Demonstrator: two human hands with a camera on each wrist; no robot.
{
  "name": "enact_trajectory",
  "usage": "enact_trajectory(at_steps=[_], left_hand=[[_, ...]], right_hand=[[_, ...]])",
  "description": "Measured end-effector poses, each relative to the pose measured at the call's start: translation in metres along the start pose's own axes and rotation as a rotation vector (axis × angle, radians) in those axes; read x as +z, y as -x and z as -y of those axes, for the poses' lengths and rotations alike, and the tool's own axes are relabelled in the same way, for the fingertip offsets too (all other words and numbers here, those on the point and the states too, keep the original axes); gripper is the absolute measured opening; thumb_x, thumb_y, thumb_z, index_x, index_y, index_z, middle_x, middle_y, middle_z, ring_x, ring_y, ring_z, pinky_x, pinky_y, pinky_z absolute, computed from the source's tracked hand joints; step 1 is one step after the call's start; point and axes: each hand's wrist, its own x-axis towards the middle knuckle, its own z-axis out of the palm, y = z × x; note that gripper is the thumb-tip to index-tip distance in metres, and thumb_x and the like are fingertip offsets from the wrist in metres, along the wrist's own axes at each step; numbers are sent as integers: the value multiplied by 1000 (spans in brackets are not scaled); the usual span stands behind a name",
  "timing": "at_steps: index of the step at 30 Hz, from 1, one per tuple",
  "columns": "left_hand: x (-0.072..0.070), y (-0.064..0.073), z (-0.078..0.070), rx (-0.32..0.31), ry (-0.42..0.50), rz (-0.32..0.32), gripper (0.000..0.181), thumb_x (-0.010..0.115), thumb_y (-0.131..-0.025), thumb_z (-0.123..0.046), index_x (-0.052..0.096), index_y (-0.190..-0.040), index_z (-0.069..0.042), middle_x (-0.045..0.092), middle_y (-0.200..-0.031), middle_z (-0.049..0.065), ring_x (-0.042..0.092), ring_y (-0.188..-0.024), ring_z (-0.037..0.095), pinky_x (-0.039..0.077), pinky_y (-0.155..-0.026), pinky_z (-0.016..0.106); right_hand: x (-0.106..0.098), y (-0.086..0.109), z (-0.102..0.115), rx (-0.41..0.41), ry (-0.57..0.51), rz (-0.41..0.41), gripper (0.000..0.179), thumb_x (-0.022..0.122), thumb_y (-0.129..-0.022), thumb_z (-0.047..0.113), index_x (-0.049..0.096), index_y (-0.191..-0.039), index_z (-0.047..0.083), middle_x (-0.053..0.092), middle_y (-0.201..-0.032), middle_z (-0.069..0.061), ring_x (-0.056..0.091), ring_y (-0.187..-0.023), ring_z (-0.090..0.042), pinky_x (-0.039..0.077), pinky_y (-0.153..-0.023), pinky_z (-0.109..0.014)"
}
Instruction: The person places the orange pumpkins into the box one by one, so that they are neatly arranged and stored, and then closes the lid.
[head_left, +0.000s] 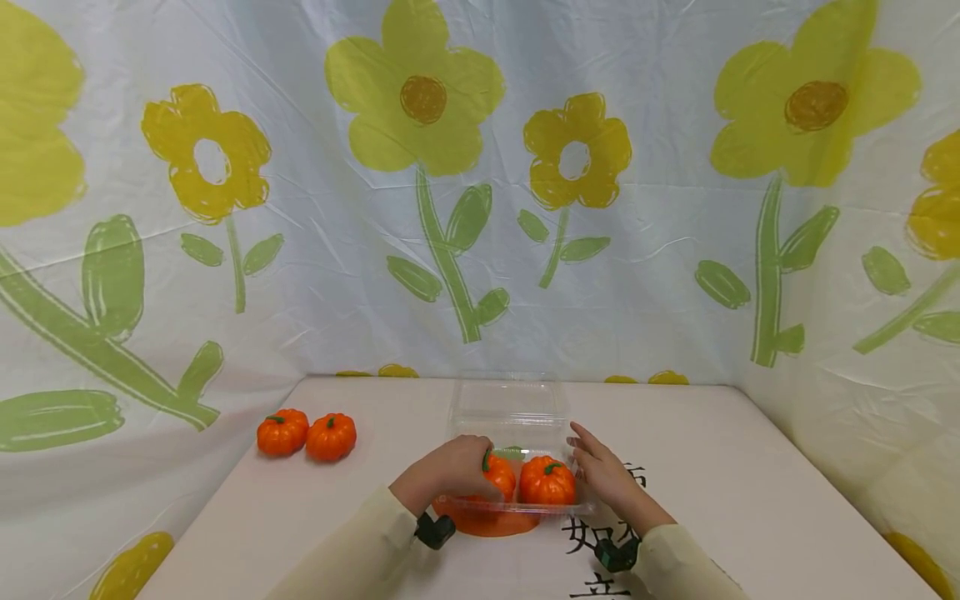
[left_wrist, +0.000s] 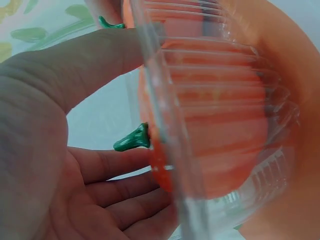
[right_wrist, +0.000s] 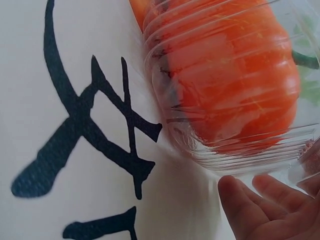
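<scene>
Two small orange pumpkins sit side by side in a clear plastic box [head_left: 517, 507] whose lid [head_left: 510, 402] is folded back. My left hand [head_left: 457, 468] reaches over the box's left side and grips the left pumpkin [head_left: 501, 475]. In the left wrist view, the thumb and fingers [left_wrist: 120, 162] lie on either side of its green stem [left_wrist: 132, 139]. My right hand [head_left: 606, 473] is at the box's right end, beside the right pumpkin [head_left: 547, 482]. Its fingers [right_wrist: 280, 192] are extended near the clear wall, and whether they touch it is hard to tell.
Two more pumpkins, one [head_left: 282, 432] and another [head_left: 331, 437], stand together on the table's [head_left: 375, 500] left. Dark printed characters [head_left: 588, 533] mark the tabletop in front of the box. A flower-patterned curtain [head_left: 600, 325] hangs behind.
</scene>
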Motion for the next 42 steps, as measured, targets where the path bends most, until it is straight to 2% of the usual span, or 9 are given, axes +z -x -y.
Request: enact_trajectory(at_steps=[6,9,13,17,24,32,38,42], left_hand=[[-8,4,-1,17,18,-5,68,82,-66,-37,58,-121,-4,63,-98,-1,56,-85,13,56,-79,30],[-11,6,1,24,4,-24,73,78,-71,-39,55,-129,-2,65,-115,6,59,-99,20,54,-90,38],[-14,7,4,9,-21,-54,74,72,-79,-43,50,-137,-3,58,-134,11,55,-120,28,47,-102,46],[-16,6,9,8,-25,-83,71,68,-82,-44,49,-138,-4,57,-135,12,55,-121,29,47,-103,48],[-19,8,19,6,19,-141,70,65,-84,-43,48,-138,-1,54,-137,17,53,-123,34,45,-103,51],[-21,10,39,-18,-54,-236,67,66,-86,-42,50,-136,1,54,-136,19,54,-122,35,45,-104,51],[-23,13,52,-40,-61,-316,63,64,-87,-39,51,-134,1,54,-136,19,55,-121,35,46,-103,50],[-27,13,57,-70,-45,-378,61,64,-88,-37,52,-134,0,53,-136,19,54,-122,35,46,-102,51]], right_hand=[[1,0,2,10,33,-5,57,42,-101,19,23,-154,12,39,-149,-24,47,-129,-44,49,-98,-52],[2,-1,1,21,53,-14,59,45,-100,20,23,-154,14,40,-150,-22,49,-129,-43,49,-98,-52],[3,-2,-1,22,66,-23,58,45,-100,20,23,-154,15,41,-149,-21,50,-127,-41,49,-98,-52],[3,-2,-2,27,71,-30,58,44,-100,19,23,-154,16,41,-149,-21,53,-124,-39,50,-98,-51],[3,-2,-3,21,82,-35,58,46,-99,19,26,-154,16,42,-148,-21,55,-123,-38,50,-97,-51],[3,2,-1,20,101,-42,57,46,-99,21,27,-153,15,44,-147,-22,61,-111,-33,47,-99,-55],[5,4,0,17,116,-55,57,47,-99,20,28,-153,15,46,-146,-21,61,-100,-22,47,-99,-54],[3,1,-1,10,116,-57,57,46,-99,20,28,-153,16,46,-146,-20,62,-102,-24,48,-98,-54]])
